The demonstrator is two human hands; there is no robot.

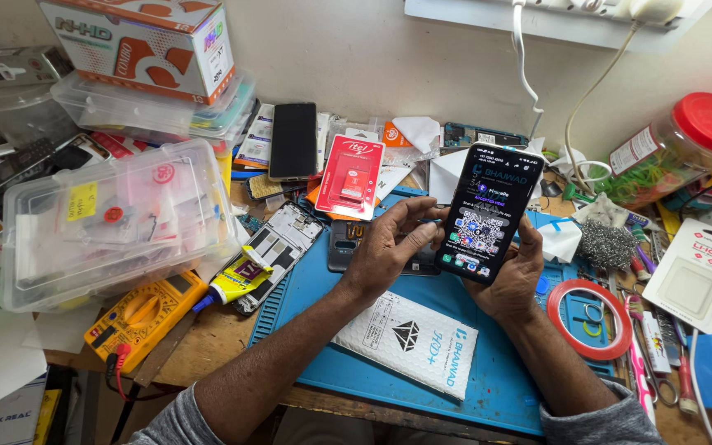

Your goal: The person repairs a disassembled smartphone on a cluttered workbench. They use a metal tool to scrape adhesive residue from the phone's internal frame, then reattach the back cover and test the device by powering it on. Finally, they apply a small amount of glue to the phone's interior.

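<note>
Cluttered repair bench (208, 346)
Blue mat (496, 379) bears a white pouch (409, 338); yellow multimeter (146, 317), glue tube (236, 282), clear box (109, 222), red tape ring (591, 317), red-lidded jar (677, 148) around.

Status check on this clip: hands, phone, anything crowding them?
Right hand holds lit smartphone upright. Left hand touches its left edge. White padded pouch lies on blue mat, below hands.

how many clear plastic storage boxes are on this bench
2: a large lidded clear box at the left, and a flatter clear box behind it under a cardboard carton. Clutter may hide others.
</note>
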